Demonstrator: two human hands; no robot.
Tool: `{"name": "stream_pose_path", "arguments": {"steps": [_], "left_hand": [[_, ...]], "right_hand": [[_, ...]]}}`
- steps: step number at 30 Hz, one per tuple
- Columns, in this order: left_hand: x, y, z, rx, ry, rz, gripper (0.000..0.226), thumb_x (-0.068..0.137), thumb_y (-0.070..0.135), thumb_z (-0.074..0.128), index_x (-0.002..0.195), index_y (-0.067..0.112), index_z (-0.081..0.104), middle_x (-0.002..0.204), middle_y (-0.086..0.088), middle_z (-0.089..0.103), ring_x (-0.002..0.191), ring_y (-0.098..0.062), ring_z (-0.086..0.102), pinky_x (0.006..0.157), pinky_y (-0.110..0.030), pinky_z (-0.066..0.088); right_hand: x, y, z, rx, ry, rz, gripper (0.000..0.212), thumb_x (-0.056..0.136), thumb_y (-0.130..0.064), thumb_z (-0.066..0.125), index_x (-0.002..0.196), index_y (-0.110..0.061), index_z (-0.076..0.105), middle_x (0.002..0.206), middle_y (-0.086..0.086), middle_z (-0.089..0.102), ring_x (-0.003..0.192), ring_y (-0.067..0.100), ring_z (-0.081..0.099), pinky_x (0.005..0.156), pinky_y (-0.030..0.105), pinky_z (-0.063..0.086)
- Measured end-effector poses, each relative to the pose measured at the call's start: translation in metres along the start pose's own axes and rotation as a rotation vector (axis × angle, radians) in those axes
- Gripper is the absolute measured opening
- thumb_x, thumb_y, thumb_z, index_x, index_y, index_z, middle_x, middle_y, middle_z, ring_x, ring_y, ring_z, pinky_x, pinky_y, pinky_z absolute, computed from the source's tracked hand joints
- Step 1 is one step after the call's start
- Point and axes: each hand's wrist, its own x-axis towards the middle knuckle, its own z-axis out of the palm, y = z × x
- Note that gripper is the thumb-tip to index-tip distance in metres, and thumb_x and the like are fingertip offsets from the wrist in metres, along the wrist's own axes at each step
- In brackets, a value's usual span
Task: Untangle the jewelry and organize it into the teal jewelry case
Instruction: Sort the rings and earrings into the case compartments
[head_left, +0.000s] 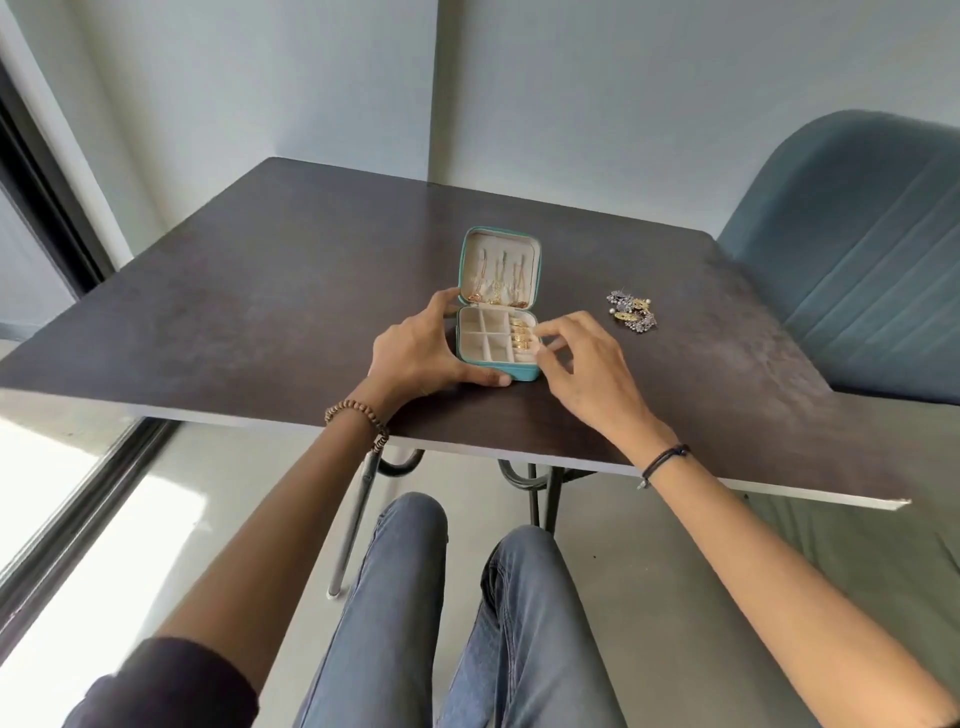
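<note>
**Open case held at the near middle of the table, loose jewelry off to its right**

Your left hand (415, 353) wraps the left side of the teal jewelry case (497, 306), thumb lying along its front wall and fingers reaching up toward the hinge, so it grips the case. Your right hand (587, 358) hovers at the case's right front corner with thumb and forefinger drawn close together; whether they pinch anything there is too small to tell.

The case sits on the dark table (260, 291), a little back from the near edge and about midway along it. To its right, apart from the case and toward the right edge, lies a cluster of loose jewelry (631, 312): silver-blue and gold pieces with small pearls, touching one another. Nothing lies between that cluster and the case except your right hand. A teal chair (857, 249) stands past the table's right edge.

The lid stands upright, its pale lining holding gold chains (501, 278) that hang in separate strands, their ends gathered at the bottom of the lid. The tray below is split into small square compartments on the left and middle, which look bare, and a long slot on the right holding gold rings (521, 335) in a row.

A beaded bracelet (358, 415) circles your left wrist, a black cord (665, 460) your right.
</note>
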Motion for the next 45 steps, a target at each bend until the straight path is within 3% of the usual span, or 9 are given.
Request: {"name": "stream_pose_path", "arguments": {"steps": [4,12,18,25,29,31,35,40,45], "left_hand": [[-0.004,0.0,-0.003,-0.031,-0.028,-0.013,0.115,0.055,0.073,0.082,0.15,0.034,0.029,0.145,0.015,0.054,0.122,-0.017,0.061,0.094,-0.032,0.047],[-0.014,-0.013,-0.024,-0.158,-0.087,-0.091,0.111,0.061,0.051,0.092,0.15,0.027,0.031,0.147,0.009,0.051,0.131,-0.017,0.051,0.108,-0.035,0.04],[-0.017,-0.029,-0.051,-0.097,-0.145,-0.146,0.11,0.059,0.047,0.094,0.149,0.024,0.036,0.14,0.005,0.053,0.125,-0.016,0.051,0.108,-0.037,0.042],[-0.028,-0.028,-0.06,-0.034,-0.088,-0.193,0.112,0.058,0.049,0.093,0.15,0.02,0.037,0.14,-0.002,0.037,0.121,-0.018,0.048,0.109,-0.036,0.042],[-0.031,-0.013,-0.061,0.007,-0.016,-0.175,0.111,0.058,0.055,0.09,0.149,0.019,0.038,0.141,-0.003,0.035,0.121,-0.021,0.051,0.109,-0.039,0.044],[-0.03,-0.002,-0.06,0.063,-0.015,-0.155,0.102,0.06,0.057,0.089,0.145,0.023,0.043,0.137,-0.003,0.039,0.117,-0.023,0.054,0.104,-0.043,0.047],[-0.024,0.024,-0.051,0.102,-0.018,-0.04,0.08,0.066,0.056,0.086,0.135,0.031,0.056,0.139,0.001,0.044,0.123,-0.02,0.052,0.101,-0.042,0.048],[0.002,0.063,-0.024,0.201,-0.016,0.161,0.056,0.079,0.054,0.077,0.128,0.031,0.063,0.129,0.004,0.053,0.114,-0.014,0.055,0.087,-0.03,0.044],[0.038,0.1,0.019,0.114,-0.058,0.241,0.033,0.087,0.046,0.07,0.115,0.029,0.069,0.117,0.008,0.062,0.088,-0.008,0.053,0.088,-0.037,0.051]], "right_hand": [[-0.002,-0.001,0.007,0.139,0.037,0.168,0.026,0.099,-0.02,0.059,0.122,-0.008,0.063,0.119,0.005,0.066,0.104,0.01,0.066,0.083,0.037,0.061],[0.005,-0.023,0.024,0.241,-0.004,0.182,0.027,0.098,-0.019,0.061,0.122,-0.008,0.067,0.115,0.005,0.071,0.103,0.011,0.067,0.084,0.037,0.061],[0.01,-0.046,0.042,0.297,0.006,0.145,0.025,0.095,-0.018,0.064,0.117,-0.008,0.07,0.108,0.004,0.073,0.098,0.011,0.068,0.078,0.038,0.062],[0.014,-0.056,0.046,0.291,-0.02,0.12,0.027,0.097,-0.021,0.062,0.12,-0.01,0.069,0.111,0.002,0.072,0.093,0.005,0.065,0.077,0.029,0.062],[0.013,-0.051,0.039,0.282,-0.02,0.126,0.028,0.097,-0.027,0.062,0.119,-0.011,0.069,0.11,0.0,0.073,0.093,0.007,0.066,0.074,0.012,0.055],[0.011,-0.046,0.035,0.28,-0.015,0.138,0.03,0.098,-0.03,0.062,0.119,-0.011,0.069,0.11,-0.001,0.072,0.092,0.006,0.066,0.07,0.001,0.047],[0.01,-0.033,0.026,0.285,-0.009,0.158,0.028,0.097,-0.034,0.063,0.115,-0.013,0.069,0.107,-0.004,0.072,0.093,0.006,0.066,0.07,0.002,0.046],[0.015,0.003,0.006,0.251,0.018,0.197,0.018,0.093,-0.031,0.068,0.102,-0.016,0.072,0.092,-0.005,0.074,0.085,0.011,0.069,0.075,0.033,0.06],[0.024,0.051,-0.022,0.161,0.078,0.26,0.012,0.089,-0.021,0.072,0.099,-0.015,0.073,0.091,-0.003,0.074,0.082,0.013,0.068,0.081,0.025,0.054]]}}
